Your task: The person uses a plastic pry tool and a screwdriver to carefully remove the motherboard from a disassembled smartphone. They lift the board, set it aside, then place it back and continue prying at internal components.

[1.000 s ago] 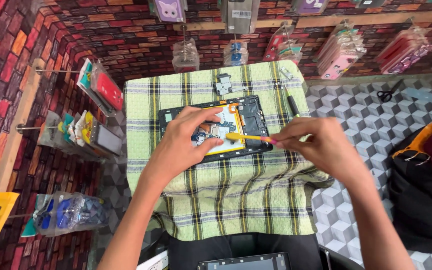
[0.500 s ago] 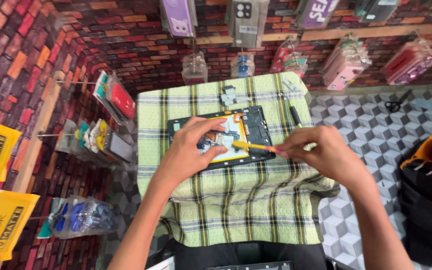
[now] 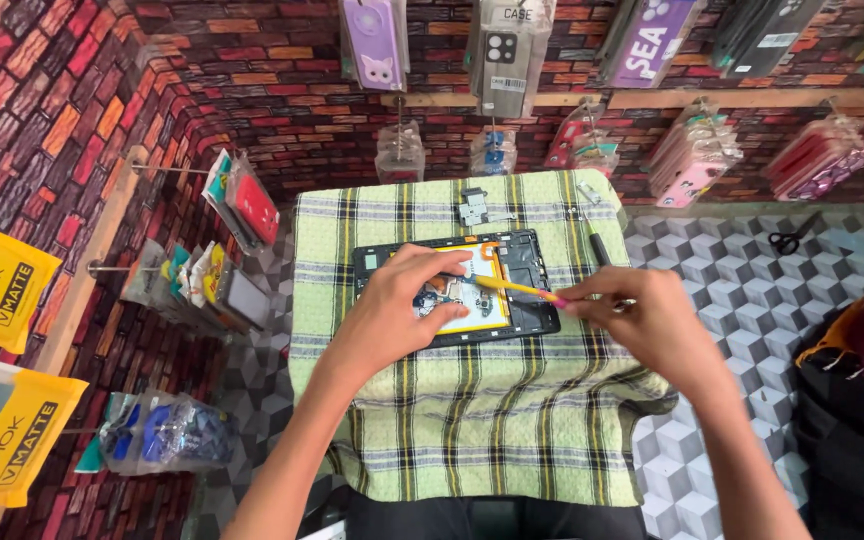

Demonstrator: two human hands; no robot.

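Right hand (image 3: 652,318): fingers pinched together on the rear end of a slim yellow-handled tool with a pink tail (image 3: 517,290), tip angled down-left into the opened black-framed tablet with its back cover off (image 3: 457,290). Left hand (image 3: 392,310): fingers spread and pressed flat on the tablet's exposed innards, index reaching toward the orange-edged battery area, clamping nothing, only bracing the device. Tablet lies flat near the far middle of a small table covered in a green-and-black checked cloth (image 3: 472,420). Beyond it on the cloth, a small grey metal bracket part (image 3: 474,207); just right of the tablet, a dark pen-like tool (image 3: 600,250). Further out: brick-pattern wall hung with phone cases in clear packets (image 3: 697,165), black scissors (image 3: 788,238) on the cube-patterned surface at right. Risks, as judged: tool tip could slip and nick a ribbon cable or the battery if the bracing hand shifts; loose small parts could vanish into the cloth's weave or roll off the table edge.
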